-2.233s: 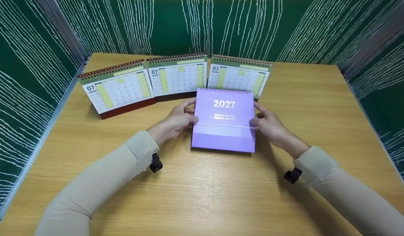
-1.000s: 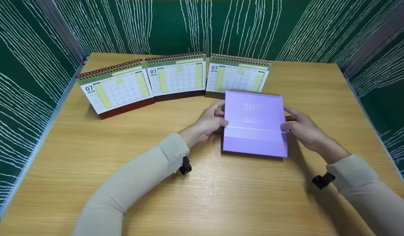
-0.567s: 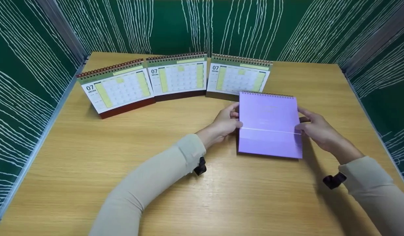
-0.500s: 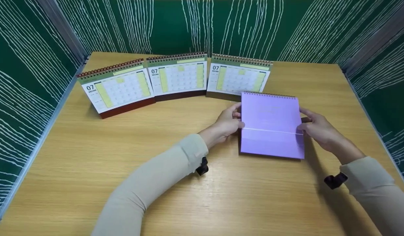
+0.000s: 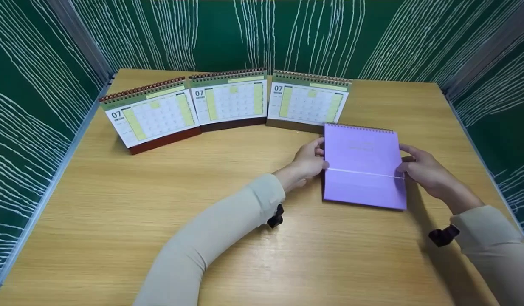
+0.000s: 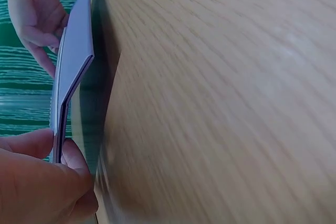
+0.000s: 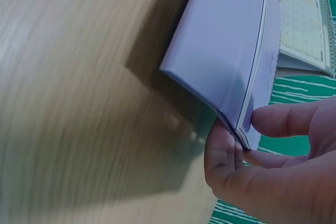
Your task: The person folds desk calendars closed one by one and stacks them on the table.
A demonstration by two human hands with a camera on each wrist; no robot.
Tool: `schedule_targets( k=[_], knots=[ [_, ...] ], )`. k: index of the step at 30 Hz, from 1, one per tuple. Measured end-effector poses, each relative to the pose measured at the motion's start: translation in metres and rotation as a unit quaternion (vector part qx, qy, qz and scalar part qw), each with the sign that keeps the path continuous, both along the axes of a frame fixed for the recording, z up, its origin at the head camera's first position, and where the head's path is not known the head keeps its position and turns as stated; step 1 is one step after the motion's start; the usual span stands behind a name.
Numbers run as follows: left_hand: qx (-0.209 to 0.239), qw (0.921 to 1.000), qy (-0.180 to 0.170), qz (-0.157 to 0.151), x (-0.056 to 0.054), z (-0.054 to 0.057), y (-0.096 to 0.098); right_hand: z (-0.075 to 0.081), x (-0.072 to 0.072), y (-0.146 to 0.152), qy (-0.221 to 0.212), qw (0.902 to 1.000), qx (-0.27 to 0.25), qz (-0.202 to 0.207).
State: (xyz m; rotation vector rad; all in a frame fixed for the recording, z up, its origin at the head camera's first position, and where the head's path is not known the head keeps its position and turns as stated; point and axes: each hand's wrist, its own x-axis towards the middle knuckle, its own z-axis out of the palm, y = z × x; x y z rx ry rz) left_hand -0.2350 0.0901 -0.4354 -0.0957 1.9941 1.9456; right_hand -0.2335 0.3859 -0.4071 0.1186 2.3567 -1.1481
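The purple calendar [image 5: 362, 189] is tilted, apparently off the counter [image 5: 262, 267], since its shadow lies apart from its lower edge. The left hand [image 5: 307, 164] and right hand [image 5: 427, 174] pinch opposite side edges between thumb and fingers, a grip that probably balances the load. Behind, three standing calendars [image 5: 228, 102] form a shallow arc, presumably keeping their pages readable.
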Motion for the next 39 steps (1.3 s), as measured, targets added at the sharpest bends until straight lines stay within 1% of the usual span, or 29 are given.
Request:
schedule_targets(
  k=[5, 12, 17, 24, 26, 29, 33, 39],
  knots=[
    [-0.016, 0.9998, 0.002, -0.006, 0.002, -0.001, 0.009, -0.002, -0.001, 0.007, -0.003, 1.0000, 0.007, 0.002],
    [-0.028, 0.9996, 0.007, -0.006, 0.003, -0.003, 0.022, -0.005, -0.003, 0.019, -0.010, 0.9993, 0.037, 0.001],
    [-0.031, 0.9994, 0.015, -0.010, 0.002, -0.003, 0.030, -0.006, -0.006, 0.024, -0.021, 0.9987, 0.045, -0.009],
    [-0.044, 0.9987, 0.024, -0.004, -0.002, -0.006, 0.039, -0.009, -0.012, 0.028, -0.029, 0.9978, 0.056, -0.023],
    [-0.049, 0.9984, 0.028, -0.002, -0.003, -0.006, 0.041, -0.011, -0.013, 0.028, -0.025, 0.9977, 0.058, -0.026],
    [-0.064, 0.9973, 0.036, 0.002, -0.003, -0.006, 0.043, -0.015, -0.015, 0.028, -0.003, 0.9974, 0.068, -0.023],
    [-0.092, 0.9949, 0.041, -0.002, -0.002, -0.004, 0.044, -0.019, -0.018, 0.025, 0.024, 0.9954, 0.089, -0.025],
    [-0.121, 0.9920, 0.037, -0.010, -0.004, -0.001, 0.045, -0.021, -0.021, 0.019, 0.033, 0.9926, 0.108, -0.045]
  ],
)
